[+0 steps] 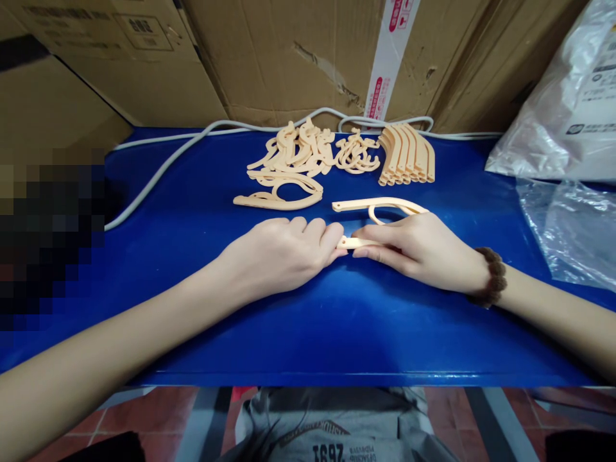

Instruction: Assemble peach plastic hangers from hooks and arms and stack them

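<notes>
Between my hands is a beige plastic folding-hanger piece (353, 242), with a small hole near its end. My right hand (423, 247) pinches it between thumb and fingers, and the palm hides the rest of its length. Curled into a fist, my left hand (283, 253) presses its thumb and fingertips on the piece's left end; whatever else lies inside that fist is hidden. Just behind my right hand rests another hanger part (375, 204) with a curved loop, partly covered by the hand. Two hanger assemblies (279, 200) lie folded beyond my left hand.
On the blue table (308, 327), a pile of hanger arms (303, 144), small hooks (356, 154) and stacked curved arms (409, 154) stand at the back. A white cable (163, 189) runs behind them. Cardboard boxes (289, 58) form the rear; plastic bags (553, 115) lie right.
</notes>
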Motion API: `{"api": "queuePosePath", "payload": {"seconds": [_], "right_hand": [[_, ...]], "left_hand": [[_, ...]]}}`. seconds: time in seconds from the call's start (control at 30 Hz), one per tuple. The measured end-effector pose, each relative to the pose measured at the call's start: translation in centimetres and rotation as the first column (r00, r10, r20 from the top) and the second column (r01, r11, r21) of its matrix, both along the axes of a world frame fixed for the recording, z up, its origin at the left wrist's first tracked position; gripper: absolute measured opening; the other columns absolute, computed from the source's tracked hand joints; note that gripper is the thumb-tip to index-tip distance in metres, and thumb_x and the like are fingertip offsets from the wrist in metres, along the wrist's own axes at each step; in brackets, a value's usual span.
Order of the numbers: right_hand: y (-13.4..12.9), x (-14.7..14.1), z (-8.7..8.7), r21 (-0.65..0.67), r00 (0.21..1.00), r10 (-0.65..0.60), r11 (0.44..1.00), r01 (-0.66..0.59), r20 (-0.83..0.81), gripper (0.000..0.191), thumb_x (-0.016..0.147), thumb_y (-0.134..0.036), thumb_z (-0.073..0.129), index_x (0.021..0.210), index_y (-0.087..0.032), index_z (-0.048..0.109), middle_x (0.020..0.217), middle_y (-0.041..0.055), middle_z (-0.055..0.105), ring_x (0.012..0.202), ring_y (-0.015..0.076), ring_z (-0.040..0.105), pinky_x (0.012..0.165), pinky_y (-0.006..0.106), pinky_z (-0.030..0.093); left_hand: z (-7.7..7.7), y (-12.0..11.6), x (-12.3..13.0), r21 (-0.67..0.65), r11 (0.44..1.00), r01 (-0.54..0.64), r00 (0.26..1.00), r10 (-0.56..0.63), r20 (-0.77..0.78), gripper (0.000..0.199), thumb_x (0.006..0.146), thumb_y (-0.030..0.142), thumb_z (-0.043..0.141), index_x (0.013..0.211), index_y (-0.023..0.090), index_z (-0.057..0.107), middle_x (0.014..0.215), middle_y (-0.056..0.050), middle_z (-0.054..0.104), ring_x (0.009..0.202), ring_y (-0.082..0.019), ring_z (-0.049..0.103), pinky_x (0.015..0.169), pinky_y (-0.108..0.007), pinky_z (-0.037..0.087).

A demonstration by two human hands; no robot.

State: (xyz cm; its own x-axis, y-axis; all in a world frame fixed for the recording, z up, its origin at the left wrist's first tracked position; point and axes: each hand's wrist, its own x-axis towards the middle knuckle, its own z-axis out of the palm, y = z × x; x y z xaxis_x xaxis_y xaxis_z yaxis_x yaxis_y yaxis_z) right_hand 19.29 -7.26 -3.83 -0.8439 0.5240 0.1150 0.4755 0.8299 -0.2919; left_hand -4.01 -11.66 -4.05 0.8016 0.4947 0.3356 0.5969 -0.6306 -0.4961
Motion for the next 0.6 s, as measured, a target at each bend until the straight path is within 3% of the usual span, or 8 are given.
{"api": "queuePosePath", "payload": {"seconds": [0.2,0.37,0.5,0.6], "right_hand": [[0.1,0.02,0.28,-0.06,1.0,0.009,0.998,-0.009,-0.002,0.041,0.104,-0.046,0.038,0.106,-0.02,0.07,0.081,0.002,0.07,0.07,0.015,0.058,0.073,0.029,0.038],[0.11,0.09,0.43,-0.06,1.0,0.021,0.998,-0.023,-0.023,0.039,0.104,-0.044,0.038,0.107,-0.022,0.07,0.086,0.0021,0.072,0.073,0.015,0.06,0.074,0.029,0.039],[-0.04,0.15,0.4,-0.006,1.0,0.015,1.0,-0.015,-0.011,0.038,0.104,-0.044,0.039,0.107,-0.022,0.07,0.086,0.0017,0.073,0.072,0.0149,0.062,0.067,0.027,0.037],[-0.34,0.09,0.3,0.103,1.0,0.004,0.995,-0.005,0.01,0.042,0.105,-0.045,0.037,0.108,-0.021,0.07,0.081,0.0022,0.073,0.066,0.0141,0.061,0.059,0.027,0.032]], "left_hand": [[0.17,-0.07,-0.02,0.003,1.0,-0.007,1.0,0.007,0.001,0.034,0.103,0.027,0.039,0.074,0.017,0.056,0.059,-0.003,0.054,0.049,-0.019,0.053,0.044,-0.03,0.025],[0.38,-0.21,-0.06,-0.022,0.999,-0.05,0.999,0.049,-0.015,0.039,0.104,0.031,0.033,0.077,0.018,0.056,0.061,-0.004,0.055,0.053,-0.018,0.054,0.046,-0.031,0.026],[0.28,-0.17,-0.12,-0.009,1.0,-0.02,1.0,0.02,0.009,0.036,0.103,0.03,0.035,0.077,0.018,0.056,0.061,-0.003,0.055,0.053,-0.018,0.055,0.046,-0.031,0.028],[0.09,0.04,-0.23,-0.022,1.0,0.015,0.999,-0.014,0.041,0.03,0.101,0.029,0.04,0.078,0.018,0.056,0.062,-0.003,0.056,0.053,-0.019,0.057,0.046,-0.032,0.03]]}}
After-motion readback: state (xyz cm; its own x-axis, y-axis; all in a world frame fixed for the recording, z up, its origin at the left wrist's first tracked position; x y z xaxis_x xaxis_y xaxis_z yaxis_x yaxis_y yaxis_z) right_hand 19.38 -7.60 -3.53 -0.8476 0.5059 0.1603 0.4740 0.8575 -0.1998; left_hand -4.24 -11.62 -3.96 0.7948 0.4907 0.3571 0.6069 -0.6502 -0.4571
